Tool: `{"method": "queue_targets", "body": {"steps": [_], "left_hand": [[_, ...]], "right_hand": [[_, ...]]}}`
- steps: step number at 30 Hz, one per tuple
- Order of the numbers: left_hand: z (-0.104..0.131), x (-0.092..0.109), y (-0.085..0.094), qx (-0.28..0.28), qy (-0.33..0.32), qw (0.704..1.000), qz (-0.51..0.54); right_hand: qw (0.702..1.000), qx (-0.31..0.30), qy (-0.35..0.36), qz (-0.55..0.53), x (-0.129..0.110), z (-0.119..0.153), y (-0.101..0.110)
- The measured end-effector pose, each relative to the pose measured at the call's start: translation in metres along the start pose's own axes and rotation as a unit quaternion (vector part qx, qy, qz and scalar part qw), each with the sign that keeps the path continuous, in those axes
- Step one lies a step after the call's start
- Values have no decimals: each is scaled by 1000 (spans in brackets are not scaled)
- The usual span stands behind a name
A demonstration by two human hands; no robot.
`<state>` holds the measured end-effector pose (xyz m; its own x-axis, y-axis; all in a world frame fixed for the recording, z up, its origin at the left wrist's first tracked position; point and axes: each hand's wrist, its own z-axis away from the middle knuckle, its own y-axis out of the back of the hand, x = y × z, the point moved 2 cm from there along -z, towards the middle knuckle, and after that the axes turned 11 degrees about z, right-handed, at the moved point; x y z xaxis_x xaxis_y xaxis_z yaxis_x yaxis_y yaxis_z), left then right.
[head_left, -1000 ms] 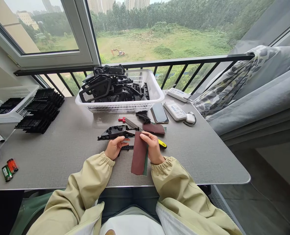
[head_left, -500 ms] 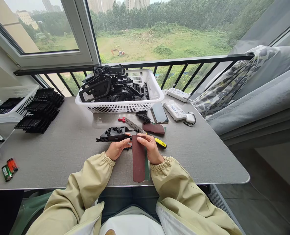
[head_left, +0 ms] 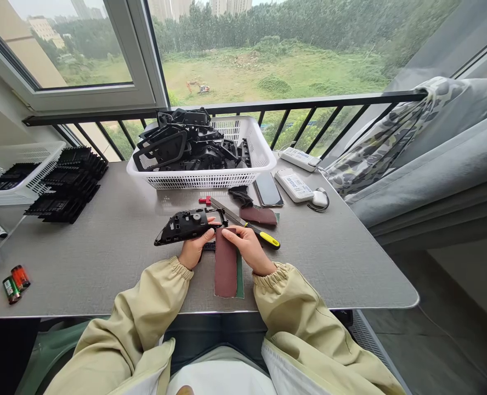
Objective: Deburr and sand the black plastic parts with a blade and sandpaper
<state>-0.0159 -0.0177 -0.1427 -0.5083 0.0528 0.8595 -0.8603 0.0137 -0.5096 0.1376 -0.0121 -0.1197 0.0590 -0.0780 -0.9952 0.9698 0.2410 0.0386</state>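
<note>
A black plastic part (head_left: 186, 224) with a rectangular opening at its right end is gripped by my left hand (head_left: 194, 249), whose fingers show through that opening. My right hand (head_left: 249, 247) pinches the top of a brown sandpaper strip (head_left: 226, 266) with a green backing that shows along its right side. The strip hangs down over the table's front part, its upper end against the right end of the black part. Behind my right hand lies a flat file (head_left: 270, 240) with a yellow and black handle. A dark piece, partly covered, lies beneath my left hand.
At the back stands a white basket (head_left: 206, 179) heaped with black parts. Stacked black parts (head_left: 68, 184) and another white basket (head_left: 46, 170) are at the left. A phone (head_left: 269, 190), folded sandpaper (head_left: 260, 215), a red piece (head_left: 204, 201), white devices (head_left: 293, 185) and batteries (head_left: 11, 289) lie around.
The black part has shifted slightly left and tilted, with its left end lower and its face more visible. My right hand and the sandpaper strip have moved a little left and up.
</note>
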Motion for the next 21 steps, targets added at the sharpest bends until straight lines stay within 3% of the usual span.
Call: {"method": "queue_targets", "body": {"steps": [13,21], "left_hand": [[4,4,0,-57,-42,988,-135],[4,1,-1,-51,-21,994,-90]], "right_hand": [[995,9,34,95,3,-3,-2],[995,16,27,92,-1,-1,-3]]}}
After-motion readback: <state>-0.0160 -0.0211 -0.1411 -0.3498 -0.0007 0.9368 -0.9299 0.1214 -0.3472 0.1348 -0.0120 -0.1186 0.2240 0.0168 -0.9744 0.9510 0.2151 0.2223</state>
